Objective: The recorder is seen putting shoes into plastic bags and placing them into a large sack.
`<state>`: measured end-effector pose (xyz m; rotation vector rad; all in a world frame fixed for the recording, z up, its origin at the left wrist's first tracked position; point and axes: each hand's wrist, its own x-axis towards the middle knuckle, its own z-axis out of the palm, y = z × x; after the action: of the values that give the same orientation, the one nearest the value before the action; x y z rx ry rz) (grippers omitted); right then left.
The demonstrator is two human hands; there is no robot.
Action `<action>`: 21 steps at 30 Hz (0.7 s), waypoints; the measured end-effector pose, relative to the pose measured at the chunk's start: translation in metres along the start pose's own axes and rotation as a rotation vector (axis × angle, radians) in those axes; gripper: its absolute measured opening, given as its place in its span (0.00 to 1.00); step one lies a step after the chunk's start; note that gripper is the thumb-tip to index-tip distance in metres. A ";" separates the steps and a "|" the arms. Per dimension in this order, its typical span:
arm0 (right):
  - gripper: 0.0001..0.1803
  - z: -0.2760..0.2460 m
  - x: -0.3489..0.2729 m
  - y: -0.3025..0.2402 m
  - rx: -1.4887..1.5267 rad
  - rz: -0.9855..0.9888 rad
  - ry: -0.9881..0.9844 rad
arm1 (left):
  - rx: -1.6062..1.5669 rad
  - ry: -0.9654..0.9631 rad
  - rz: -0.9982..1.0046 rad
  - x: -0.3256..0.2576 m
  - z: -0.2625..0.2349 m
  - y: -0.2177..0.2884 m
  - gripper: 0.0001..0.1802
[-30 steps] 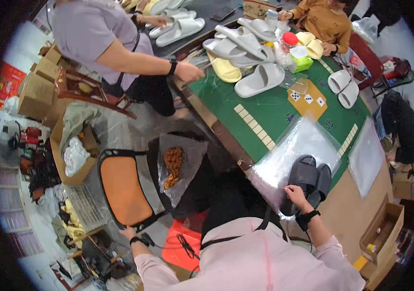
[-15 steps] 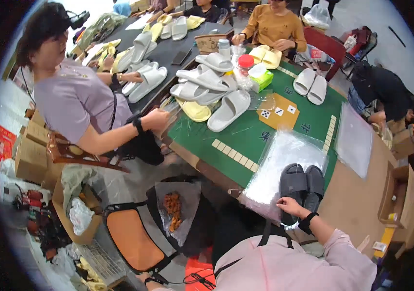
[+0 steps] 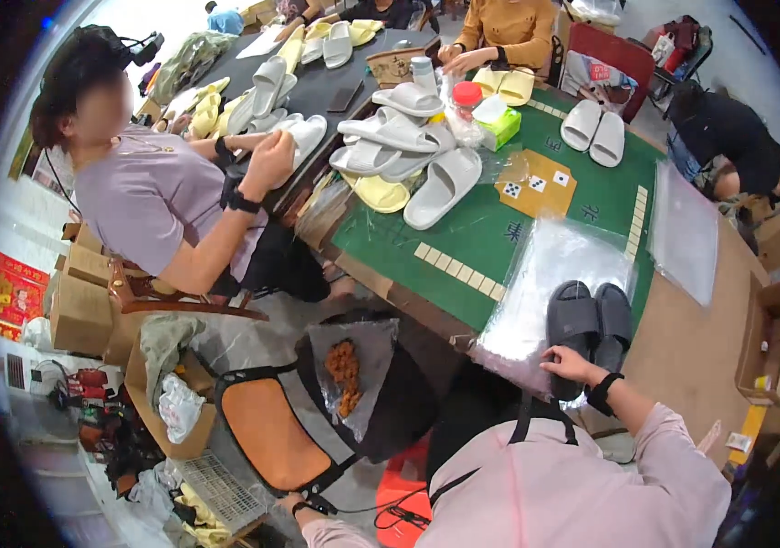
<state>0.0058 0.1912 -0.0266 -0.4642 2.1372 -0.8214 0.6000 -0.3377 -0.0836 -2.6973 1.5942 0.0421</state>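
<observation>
A pair of black slippers (image 3: pixel 581 320) lies side by side on a stack of clear plastic bags (image 3: pixel 536 283) at the table's near right edge. My right hand (image 3: pixel 574 365) rests across the heel end of the left slipper, fingers stretched toward the left. Whether its fingertips press on the bags beneath is too small to tell. Low at the left, my left hand (image 3: pixel 293 505) reaches out beside an orange-seated chair (image 3: pixel 276 429), close to a white wire basket (image 3: pixel 223 489). Its fingers are too small to read.
Grey and yellow slippers (image 3: pixel 444 187) pile up on the green table (image 3: pixel 381 242). A grey-white pair (image 3: pixel 593 133) sits farther right, near flat plastic sheets (image 3: pixel 682 237). A co-worker in lilac (image 3: pixel 143 196) sits at the left. An open cardboard box (image 3: pixel 767 342) stands at the right.
The view has shifted, so the table sits farther right. The co-worker in lilac has raised a hand from the table edge. My right hand stays at the black slippers.
</observation>
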 end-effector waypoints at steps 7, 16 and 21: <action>0.21 0.001 0.001 0.002 0.062 -0.011 0.009 | -0.356 -0.119 0.088 -0.041 -0.027 0.031 0.29; 0.20 0.002 -0.003 0.014 0.054 0.021 0.080 | -0.134 -0.181 0.120 -0.095 -0.043 0.099 0.32; 0.19 0.005 -0.001 0.009 0.092 -0.020 0.057 | -0.216 -0.158 0.092 -0.087 -0.040 0.090 0.35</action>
<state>0.0098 0.1969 -0.0347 -0.4197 2.1391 -0.9498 0.4802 -0.3059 -0.0404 -2.6865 1.7567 0.4417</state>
